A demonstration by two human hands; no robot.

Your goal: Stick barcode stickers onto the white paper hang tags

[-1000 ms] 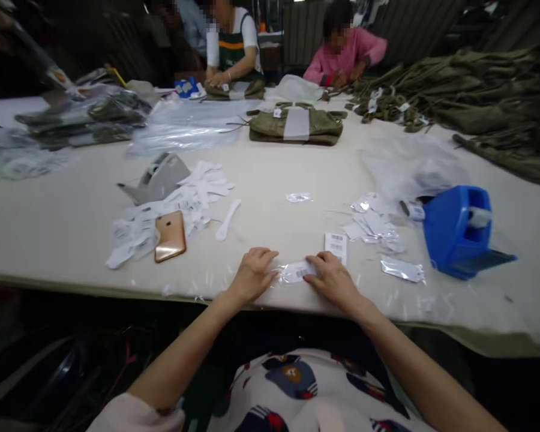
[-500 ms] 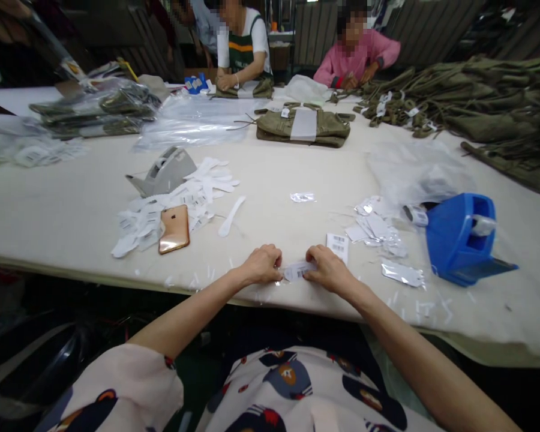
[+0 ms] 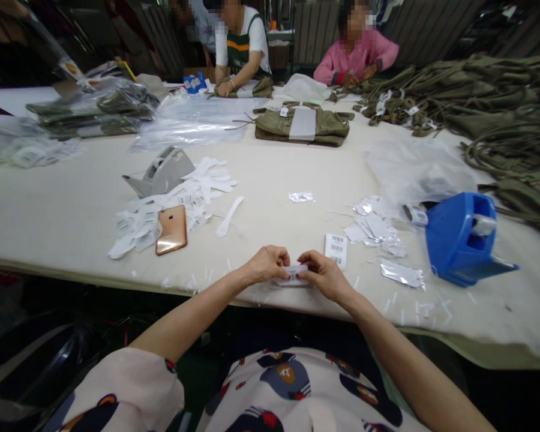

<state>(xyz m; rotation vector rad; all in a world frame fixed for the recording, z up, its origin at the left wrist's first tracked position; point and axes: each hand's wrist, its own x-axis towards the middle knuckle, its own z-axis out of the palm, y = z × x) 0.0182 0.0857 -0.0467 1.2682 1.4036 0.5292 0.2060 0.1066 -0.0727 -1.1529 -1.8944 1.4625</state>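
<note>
Near the front edge of the table, my left hand (image 3: 270, 264) and my right hand (image 3: 321, 273) pinch a small white barcode label (image 3: 293, 276) between them. The left fingers grip its left end, the right fingers its right end. It lies close to the cloth, barcode side up. Just beyond my right hand is a white card with printed barcodes (image 3: 336, 249). Further right lie loose white tags (image 3: 378, 228) and a tag in clear plastic (image 3: 402, 274). Another clear-wrapped tag (image 3: 301, 197) lies farther back in the middle.
A blue tape dispenser (image 3: 461, 240) stands at right, a grey one (image 3: 164, 171) at left. Beside the grey one are a heap of white labels (image 3: 139, 222) and a gold phone (image 3: 171, 229). A folded olive bag (image 3: 302, 125) lies farther back; two people work across the table.
My two hands have come closer together over the label, the right one moving left. Across the table, the olive straps and fabric at the far right have shifted.
</note>
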